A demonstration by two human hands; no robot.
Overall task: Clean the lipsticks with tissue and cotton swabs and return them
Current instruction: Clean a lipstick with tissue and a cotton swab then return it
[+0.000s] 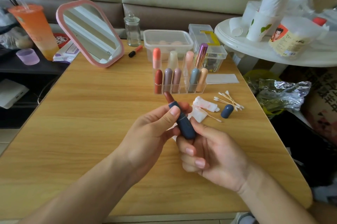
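Being held in front of the clear organizer (180,81), the navy lipstick (183,123) is being pinched at its collar by the left hand (151,132) and gripped at its base by the right hand (213,154). Its light, rigid casing is being judged the safe hold, its soft bullet (168,98) too smearable.

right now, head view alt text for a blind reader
A left hand and right hand hold an uncapped dark blue lipstick tube, brownish-red stick extended, over a light wooden table. Its dark blue cap, white cotton swabs and stained white tissue lie beyond, near a clear plastic lipstick organiser.
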